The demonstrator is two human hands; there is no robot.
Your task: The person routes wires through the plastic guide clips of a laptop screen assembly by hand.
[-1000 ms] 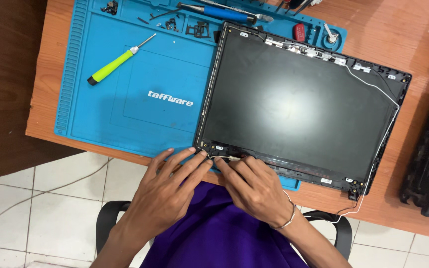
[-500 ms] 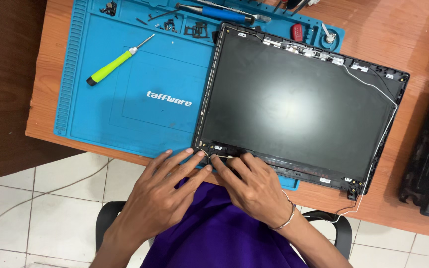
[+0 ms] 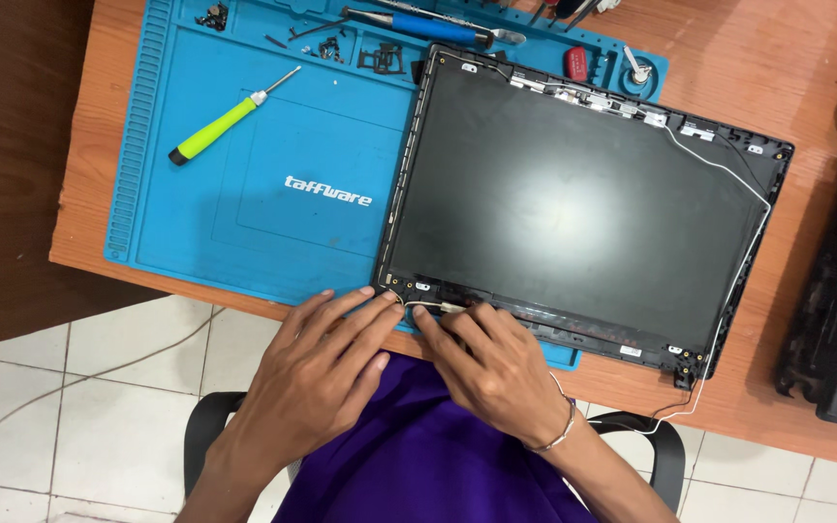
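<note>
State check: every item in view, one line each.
Laptop screen panel: dark, bezel off, lying flat on mat.
White cable: loose along the panel's right edge.
Screwdriver: lying on blue mat, untouched.
Left hand: fingers at panel's bottom-left corner.
Right hand: fingers on bottom edge.

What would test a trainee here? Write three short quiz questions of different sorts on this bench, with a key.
1. True or false: the green-handled screwdriver lies on the blue mat.
2. Which edge of the laptop screen panel do both hands touch: A far, B near, C right?
3. What thin thing runs along the panel's right side?

Key: 1 true. 2 B; the left hand and right hand work at its near left corner. 3 a white wire.
</note>
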